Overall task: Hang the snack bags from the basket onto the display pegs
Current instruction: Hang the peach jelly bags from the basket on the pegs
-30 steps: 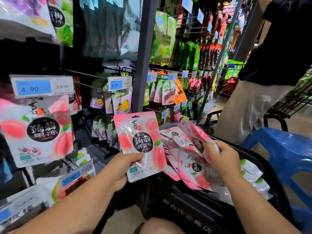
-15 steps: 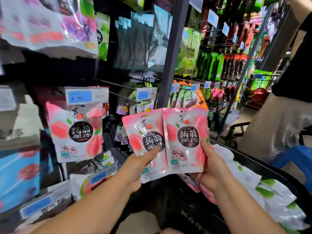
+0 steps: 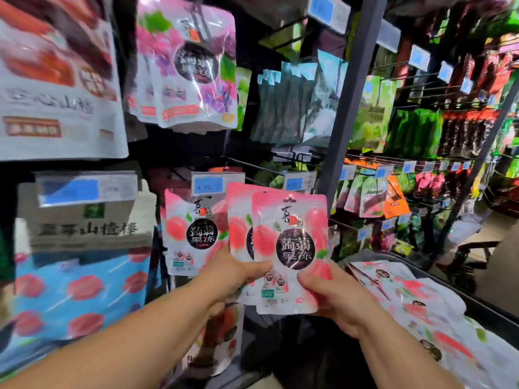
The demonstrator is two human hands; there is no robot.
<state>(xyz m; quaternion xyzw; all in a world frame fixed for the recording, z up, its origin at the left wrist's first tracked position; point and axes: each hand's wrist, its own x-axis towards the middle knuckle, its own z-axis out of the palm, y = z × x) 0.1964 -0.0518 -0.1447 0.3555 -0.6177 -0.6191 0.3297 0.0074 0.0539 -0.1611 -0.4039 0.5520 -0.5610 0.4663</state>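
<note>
Pink foil fills the middle of the view: two matching pouches of peach konjac jelly, held upright and overlapped like cards. The front peach jelly bag [image 3: 290,242] is clamped at its lower right corner by the right grip [image 3: 334,297], fingers curled behind and thumb on the face. The rear peach jelly bag [image 3: 238,220] peeps out to the left and above. The left grip [image 3: 238,272] is closed on its lower part, and the thumb tip reaches over the front bag's edge.

Just beyond the left grip, up and to its left, hangs the hung peach jelly bag [image 3: 191,234] of the same kind, under a blue price tag [image 3: 217,184] reading 4.90. The peg that carries it is hidden behind that tag. Down and to the right of the right grip sits the basket [image 3: 483,307], with more basket bags [image 3: 415,299] lying loose in it.

The step in hand looks like the carry to the peg: both pouches are out of the basket, squared together and near the matching row, but not yet hung. The next move probably calls for lining up the punched holes at the two top edges, lifting them level with the peg's tip beside the tag, and sliding them on in front of the one already hanging. The holes are too small to make out clearly here.
</note>
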